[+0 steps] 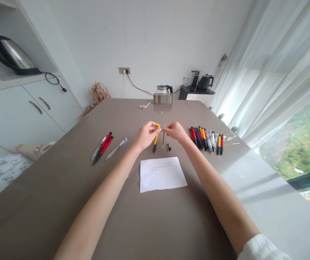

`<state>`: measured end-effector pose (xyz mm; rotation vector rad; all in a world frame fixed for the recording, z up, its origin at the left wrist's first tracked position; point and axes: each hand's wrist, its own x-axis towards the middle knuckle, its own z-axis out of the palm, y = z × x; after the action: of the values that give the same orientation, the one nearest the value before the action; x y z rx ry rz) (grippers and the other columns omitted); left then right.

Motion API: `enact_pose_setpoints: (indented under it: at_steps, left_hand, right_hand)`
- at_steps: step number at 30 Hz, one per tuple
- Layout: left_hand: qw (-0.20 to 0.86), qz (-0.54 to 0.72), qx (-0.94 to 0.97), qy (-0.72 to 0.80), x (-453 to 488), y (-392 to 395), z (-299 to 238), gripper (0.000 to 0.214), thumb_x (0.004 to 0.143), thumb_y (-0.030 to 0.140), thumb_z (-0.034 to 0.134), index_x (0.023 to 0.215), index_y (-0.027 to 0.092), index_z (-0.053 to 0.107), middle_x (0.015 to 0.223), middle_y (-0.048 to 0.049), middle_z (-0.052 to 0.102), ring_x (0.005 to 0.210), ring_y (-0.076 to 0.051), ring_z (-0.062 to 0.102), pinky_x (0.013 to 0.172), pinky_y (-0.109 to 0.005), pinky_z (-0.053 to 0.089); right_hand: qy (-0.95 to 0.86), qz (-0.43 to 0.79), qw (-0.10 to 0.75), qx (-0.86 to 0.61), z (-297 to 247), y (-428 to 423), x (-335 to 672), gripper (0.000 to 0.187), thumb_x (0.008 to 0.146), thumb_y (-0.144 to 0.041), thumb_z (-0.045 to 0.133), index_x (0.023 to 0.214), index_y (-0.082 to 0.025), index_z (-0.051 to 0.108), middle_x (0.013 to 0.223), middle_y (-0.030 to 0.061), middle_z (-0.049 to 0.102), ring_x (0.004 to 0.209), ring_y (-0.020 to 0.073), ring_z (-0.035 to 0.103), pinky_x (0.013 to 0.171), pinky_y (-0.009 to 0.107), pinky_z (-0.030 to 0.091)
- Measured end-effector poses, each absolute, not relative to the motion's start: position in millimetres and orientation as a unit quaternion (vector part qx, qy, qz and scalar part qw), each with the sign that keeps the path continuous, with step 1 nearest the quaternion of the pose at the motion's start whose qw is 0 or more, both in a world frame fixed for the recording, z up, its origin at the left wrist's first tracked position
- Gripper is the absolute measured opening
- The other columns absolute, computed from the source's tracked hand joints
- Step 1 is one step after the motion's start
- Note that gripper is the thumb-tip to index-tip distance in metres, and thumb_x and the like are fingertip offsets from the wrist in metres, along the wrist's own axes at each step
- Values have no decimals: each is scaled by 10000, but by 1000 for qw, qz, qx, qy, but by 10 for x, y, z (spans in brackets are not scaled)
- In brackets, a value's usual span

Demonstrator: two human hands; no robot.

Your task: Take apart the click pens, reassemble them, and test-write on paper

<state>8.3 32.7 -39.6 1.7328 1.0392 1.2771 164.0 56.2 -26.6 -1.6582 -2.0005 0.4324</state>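
My left hand [147, 135] is closed around a yellow pen barrel [156, 138] with a black lower end, held nearly upright above the table. Close beside it, my right hand [175, 131] pinches a thin dark pen refill [163, 138] that hangs straight down. The refill and the barrel are apart from each other. Small black pen parts [169, 148] lie on the table just below my right hand. Nearer to me rests a white sheet of paper [162, 178] with a few lines of small handwriting.
Several pens in red, black, yellow and clear [205, 139] lie in a row at the right. On the left are red-and-black pens [104, 148] and a clear pen [117, 148]. A glass kettle [163, 89] stands beyond the far edge of the table [133, 216].
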Motion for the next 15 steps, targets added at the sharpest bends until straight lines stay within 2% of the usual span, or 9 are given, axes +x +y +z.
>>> enact_pose_setpoints:
  at_steps: [3, 6, 9, 15]
  left_hand:
    - [359, 492, 679, 409, 76, 339, -411, 249, 704, 353, 557, 861, 167, 506, 776, -48, 631, 716, -146, 598, 697, -321, 459]
    - [357, 487, 682, 413, 79, 347, -420, 255, 701, 367, 556, 859, 172, 506, 765, -43, 630, 701, -146, 595, 681, -316, 456]
    - [364, 481, 683, 413, 89, 347, -424, 266, 692, 373, 564, 856, 170, 510, 763, -44, 629, 691, -144, 593, 669, -312, 455]
    - [376, 474, 682, 411, 102, 336, -421, 276, 689, 379, 565, 862, 170, 508, 773, -48, 630, 682, -145, 596, 665, -315, 455]
  right_hand:
    - [-694, 104, 435, -564, -110, 517, 1649, 249, 683, -351, 435, 651, -144, 570, 570, 5, 554, 553, 105, 490, 525, 207, 348]
    - [-666, 63, 533, -518, 43, 427, 1626, 206, 693, -316, 425, 682, -153, 549, 608, 2, 552, 574, 101, 481, 570, 214, 358]
    - [-653, 49, 570, -496, 148, 342, 1600, 181, 708, -298, 416, 698, -159, 532, 621, -1, 540, 569, 98, 467, 585, 221, 361]
    - [-655, 45, 583, -479, 183, 304, 1591, 160, 720, -290, 423, 708, -167, 525, 630, -5, 534, 574, 96, 461, 589, 226, 354]
